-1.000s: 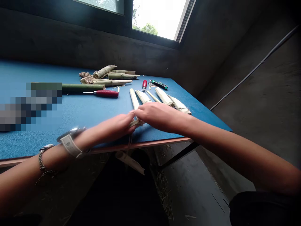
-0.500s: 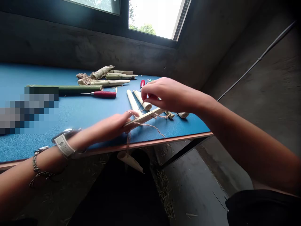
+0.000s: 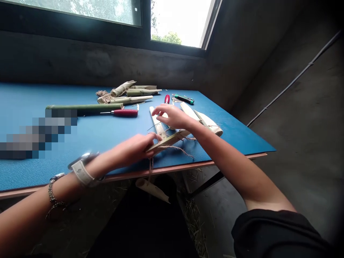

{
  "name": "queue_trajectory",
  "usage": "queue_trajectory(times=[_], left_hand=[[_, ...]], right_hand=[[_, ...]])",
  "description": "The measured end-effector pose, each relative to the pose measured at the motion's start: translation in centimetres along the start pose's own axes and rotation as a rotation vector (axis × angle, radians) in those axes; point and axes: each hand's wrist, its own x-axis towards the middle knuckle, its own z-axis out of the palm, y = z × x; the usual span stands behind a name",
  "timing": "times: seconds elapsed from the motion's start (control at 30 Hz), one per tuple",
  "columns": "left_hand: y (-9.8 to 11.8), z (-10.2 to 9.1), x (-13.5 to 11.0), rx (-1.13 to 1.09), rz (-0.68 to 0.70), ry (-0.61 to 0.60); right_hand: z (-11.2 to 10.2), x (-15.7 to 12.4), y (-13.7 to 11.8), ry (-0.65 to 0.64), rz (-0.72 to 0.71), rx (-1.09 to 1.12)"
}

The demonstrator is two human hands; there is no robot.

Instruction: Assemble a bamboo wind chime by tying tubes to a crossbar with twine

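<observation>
Clutching one bamboo strip [image 3: 172,138] in left hand [image 3: 138,146], grip closed on lower end, over front of desk [image 3: 242,138]. Hovering with right hand [image 3: 172,116] near at least four pale bamboo pieces [image 3: 211,123], fingers loosely open, apparently holding nothing. Dangling below desk edge: one bamboo tube [image 3: 152,190]. On desk: two red-handled tools [image 3: 125,113], one cutter [image 3: 183,99], one green stalk [image 3: 99,106].

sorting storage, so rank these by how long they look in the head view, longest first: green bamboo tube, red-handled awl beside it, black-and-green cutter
1. Green bamboo tube
2. Red-handled awl
3. Black-and-green cutter, which lies slightly farther off
</observation>
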Motion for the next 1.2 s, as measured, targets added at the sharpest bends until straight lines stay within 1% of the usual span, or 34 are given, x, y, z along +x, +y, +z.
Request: queue_trajectory(times=[0.07,0.1,0.17,0.2,0.27,0.33,0.43,0.5,0.57,0.7,0.77,0.83,0.9,1.0,1.1,1.2], left_hand=[[0.1,-0.2,0.0,-0.088,-0.035,-0.044],[0.1,-0.3,0.1,-0.146,-0.048,-0.071],[0.1,-0.5,0.2,-0.261,-0.071,-0.129],[0.1,-0.5,0.2,-0.305,-0.077,-0.145],[0.1,-0.5,0.2,-0.359,-0.082,-0.143],[0.2,-0.4,0.2,-0.365,-0.076,-0.112],[0.3,-0.4,0.0,-0.358,-0.065,-0.114],[0.3,-0.5,-0.1,-0.348,-0.059,-0.137],[0.2,-0.5,-0.2,-0.302,-0.037,-0.15],[0.0,-0.5,-0.4,-0.206,0.017,-0.148],[0.1,-0.5,-0.5,-0.182,0.024,-0.149],[0.3,-0.5,-0.7,-0.153,0.027,-0.148],[0.5,-0.6,-1.0,-0.106,0.022,-0.128],[1.1,-0.3,-1.6,0.02,-0.024,-0.042],[2.0,0.5,-2.4,0.224,-0.08,0.106],[3.2,1.6,-3.2,0.435,-0.215,0.294]], right_hand=[[-0.6,-2.0,-0.8,0.152,-0.049,-0.016],[-1.0,-3.5,-1.4,0.229,-0.06,-0.029],[-1.1,-7.0,-2.9,0.364,-0.036,-0.031],[-0.8,-8.7,-3.7,0.419,-0.015,-0.022],[0.8,-11.3,-5.1,0.483,0.037,0.015],[3.0,-12.6,-6.0,0.52,0.088,0.03],[5.7,-12.5,-6.7,0.547,0.18,-0.027],[6.4,-11.9,-6.8,0.537,0.224,-0.026],[6.5,-11.5,-6.9,0.541,0.256,0.02],[6.7,-11.2,-6.9,0.649,0.316,0.043],[6.8,-11.0,-6.8,0.688,0.311,0.048],[6.7,-10.7,-6.6,0.682,0.278,0.024],[6.2,-10.4,-6.1,0.612,0.246,-0.066],[5.2,-9.9,-5.4,0.492,0.223,-0.263],[4.6,-9.6,-5.0,0.461,0.188,-0.413],[4.5,-9.4,-4.8,0.437,0.161,-0.475]])
